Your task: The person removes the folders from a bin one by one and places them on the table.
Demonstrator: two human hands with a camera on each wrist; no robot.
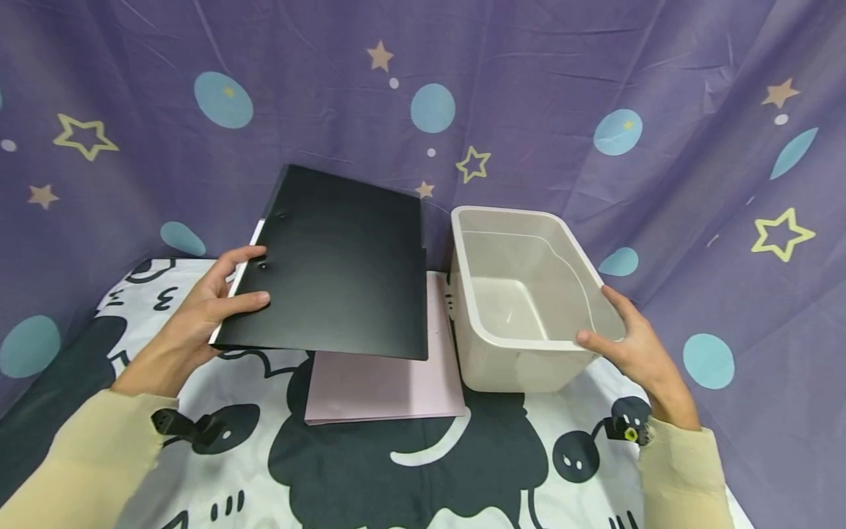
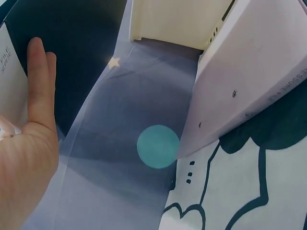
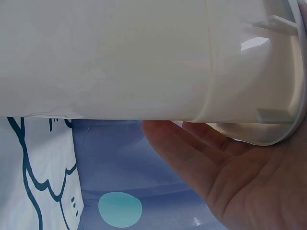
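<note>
My left hand (image 1: 201, 305) grips a black file binder (image 1: 340, 272) by its spine edge, the thumb lying on the cover. The binder is held tilted above a pink binder (image 1: 390, 389), covering much of it. In the left wrist view, a white label on the black binder's spine reads FILE, and the pink binder (image 2: 254, 72) shows metal rivets. My right hand (image 1: 637, 349) holds the rim of a whitish plastic bin (image 1: 522, 371) at its right side, thumb over the rim and fingers outside. No contents show inside the bin.
A black-and-white cartoon-print cloth (image 1: 410, 470) covers the surface below. Behind it hangs a purple curtain (image 1: 529, 59) with stars and blue spots. The bin stands close to the pink binder's right edge. A small black device (image 1: 188, 426) sits at the left cuff.
</note>
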